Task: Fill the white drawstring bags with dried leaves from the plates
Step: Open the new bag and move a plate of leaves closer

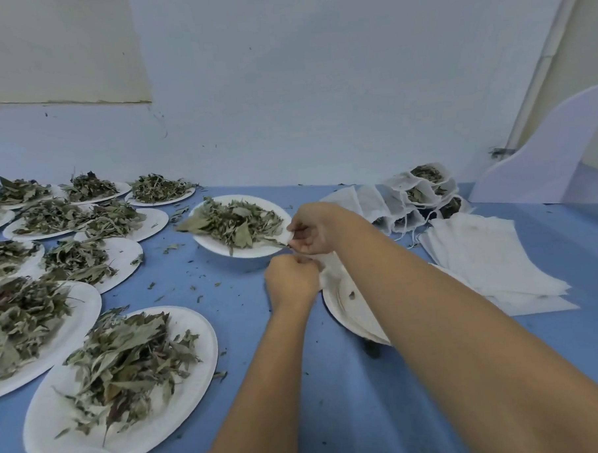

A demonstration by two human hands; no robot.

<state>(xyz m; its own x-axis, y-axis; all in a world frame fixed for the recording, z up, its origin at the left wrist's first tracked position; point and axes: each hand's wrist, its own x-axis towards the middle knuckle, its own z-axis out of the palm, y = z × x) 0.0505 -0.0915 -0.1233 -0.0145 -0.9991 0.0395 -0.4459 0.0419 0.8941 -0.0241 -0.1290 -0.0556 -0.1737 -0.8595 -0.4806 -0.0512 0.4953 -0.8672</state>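
Both hands hold one white drawstring bag at its mouth, just right of a white plate heaped with dried leaves. My left hand pinches the nearer edge of the bag. My right hand pinches the farther edge, close to the plate's rim. The bag hangs down over a stack of empty white plates. Most of the bag is hidden behind my right forearm.
Several plates of dried leaves cover the left of the blue table. Filled bags are piled at the back right, with flat empty bags beside them. Leaf crumbs lie scattered on the cloth. A white wall stands behind.
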